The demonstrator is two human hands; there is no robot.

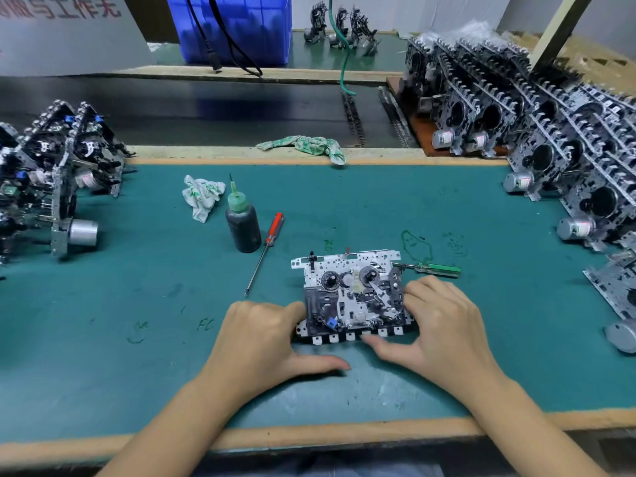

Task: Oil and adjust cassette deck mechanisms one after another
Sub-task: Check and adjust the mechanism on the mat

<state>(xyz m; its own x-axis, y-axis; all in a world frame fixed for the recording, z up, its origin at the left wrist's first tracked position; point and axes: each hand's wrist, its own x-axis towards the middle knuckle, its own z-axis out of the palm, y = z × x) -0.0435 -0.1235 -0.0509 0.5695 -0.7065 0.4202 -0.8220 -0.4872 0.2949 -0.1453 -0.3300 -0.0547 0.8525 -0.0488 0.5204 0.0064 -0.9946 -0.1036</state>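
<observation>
Nearest: both forearms coming in over the bench edge, hands flanking one cassette deck mechanism (351, 297) lying flat on the green mat (137, 373). Left hand (261, 335) against the mechanism's left edge, fingers curled at its side and largely hidden, thumb stretched along the mat below the key row. Right hand (444, 325) curled over the right edge, fingers on the chassis, thumb reaching in toward the front keys. No tool in either hand; a two-sided hold, probably steadying or working the keys, though exact finger contact hard to tell.

Just beyond the right hand's fingertips: a green-handled screwdriver (437, 269), tip toward the mechanism's upper right corner. Beyond the left hand and a little further: a red-handled screwdriver (266, 251) lying diagonally, then the dark oil bottle (242, 225) standing upright with its thin nozzle up, and a crumpled rag (200, 196) just past it. Another rag (309, 146) on the far bench lip.

Far left of the left hand: a stack of mechanisms (51, 173); far right of the right hand: a larger stack in rows (550, 132).

Risks from here, as judgement: pressing keys too hard while the chassis rests loose on the mat could make it slide or tip; fingers over the reels and levers could smear fresh oil or bend a spring; a careless reach for the bottle could knock it over; mixing the piles would lose track of finished units.
</observation>
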